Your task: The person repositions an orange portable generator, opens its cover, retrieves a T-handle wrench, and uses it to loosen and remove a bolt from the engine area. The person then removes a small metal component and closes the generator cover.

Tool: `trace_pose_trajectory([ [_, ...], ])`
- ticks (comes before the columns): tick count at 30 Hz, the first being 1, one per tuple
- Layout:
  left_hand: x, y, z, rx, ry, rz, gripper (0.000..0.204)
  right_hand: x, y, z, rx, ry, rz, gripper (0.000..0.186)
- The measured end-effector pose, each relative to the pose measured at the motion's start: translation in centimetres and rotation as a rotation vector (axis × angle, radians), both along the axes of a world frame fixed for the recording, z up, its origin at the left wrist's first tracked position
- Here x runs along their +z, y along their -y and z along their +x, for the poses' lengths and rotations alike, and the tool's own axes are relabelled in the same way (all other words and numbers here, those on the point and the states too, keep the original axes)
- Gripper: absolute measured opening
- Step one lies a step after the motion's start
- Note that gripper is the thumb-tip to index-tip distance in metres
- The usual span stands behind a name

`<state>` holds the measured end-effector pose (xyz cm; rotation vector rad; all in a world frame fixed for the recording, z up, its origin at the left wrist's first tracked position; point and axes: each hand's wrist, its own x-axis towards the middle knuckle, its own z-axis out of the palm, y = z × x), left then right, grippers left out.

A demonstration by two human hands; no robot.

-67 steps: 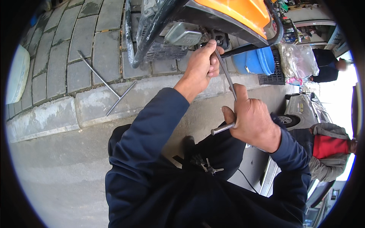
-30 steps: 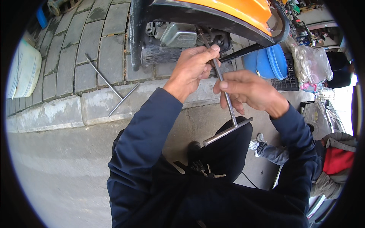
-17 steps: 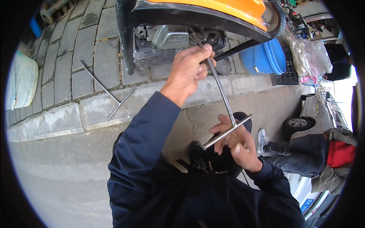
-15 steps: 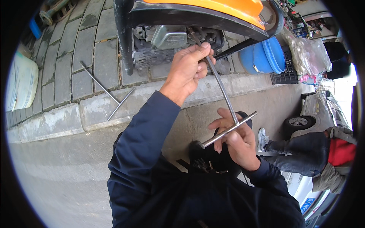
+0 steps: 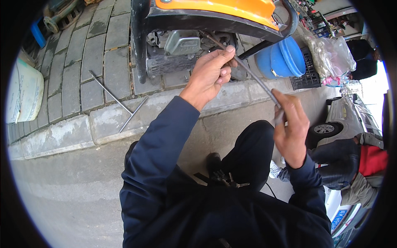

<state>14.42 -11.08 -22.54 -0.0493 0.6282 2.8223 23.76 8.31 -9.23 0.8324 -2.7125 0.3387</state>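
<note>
My left hand [image 5: 209, 72] is closed round the long steel shaft [image 5: 258, 82] of a T-handle wrench; the shaft's far end reaches in beside a silver engine cover [image 5: 182, 41]. This engine sits in a black tube frame [image 5: 140, 49] under an orange panel [image 5: 219, 6]. My right hand [image 5: 289, 128], lower down to the right, is wrapped round the wrench's near end, largely hiding the crossbar. A second T-handle wrench [image 5: 111, 93] lies at the left across the paving and kerb.
Blue bucket [image 5: 273, 60], black crate [image 5: 298, 82] and plastic bag [image 5: 328, 58] stand right of the machine. Pale container [image 5: 25, 95] is far left, kerb [image 5: 53, 134] runs below. A person in red [image 5: 370, 161], another person in dark clothing [image 5: 357, 49] and a car [image 5: 351, 118] are rightward.
My right hand left the shaft, hung open below the crossbar, and now has risen rightward and closed round that end. The shaft has swung to point further right. My left hand keeps its grip.
</note>
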Motion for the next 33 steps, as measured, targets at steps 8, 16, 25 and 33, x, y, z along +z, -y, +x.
trace_pose_trajectory([
  [8, -0.5, 0.1, -0.4, 0.035, -0.052, 0.017, 0.015, -3.0, -1.4, 4.3, 0.101, 0.111, -0.852, 0.041],
  [16, -1.1, 0.0, -0.6, -0.009, -0.149, 0.112, 0.021, -1.3, 0.8, 2.3, 0.156, -0.004, -0.258, 0.040],
  [25, -1.3, 1.0, -0.8, -0.057, -0.132, 0.288, 0.024, -4.9, 2.1, 4.3, 0.414, 0.534, -0.175, 0.045],
  [33, -1.8, -0.2, -0.8, -0.003, -0.067, 0.299, 0.024, -2.8, -1.4, 0.2, -0.360, 1.255, -1.582, 0.058],
])
